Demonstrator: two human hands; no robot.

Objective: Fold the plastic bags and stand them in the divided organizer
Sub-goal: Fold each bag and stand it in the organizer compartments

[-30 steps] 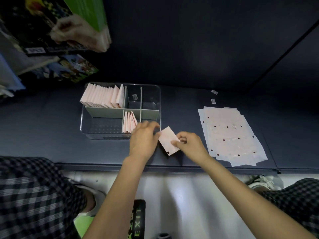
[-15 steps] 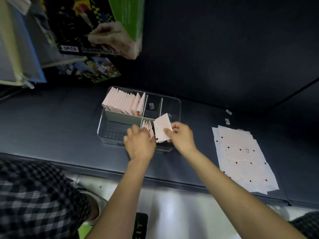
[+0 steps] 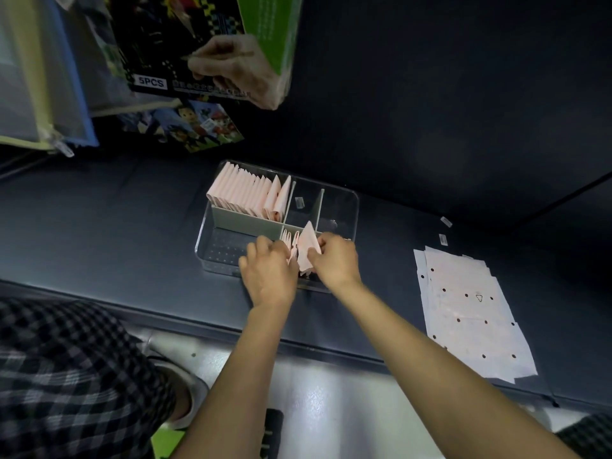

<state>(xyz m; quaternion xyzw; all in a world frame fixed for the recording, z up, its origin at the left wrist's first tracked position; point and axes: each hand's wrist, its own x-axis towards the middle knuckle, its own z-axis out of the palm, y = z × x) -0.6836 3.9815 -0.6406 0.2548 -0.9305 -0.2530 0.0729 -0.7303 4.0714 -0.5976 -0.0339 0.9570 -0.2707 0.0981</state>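
Folded bag lowered into organizer, right hand pinching (tilted)

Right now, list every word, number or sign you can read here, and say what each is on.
"5PCS": white label on the black box at top left.
Line of print right of that label: too blurred to read.
Small triangle mark, no letters legible: top flat bag on the right.
Print on the green panel: too small to read.
Stickers on the table and in the organizer: unreadable.
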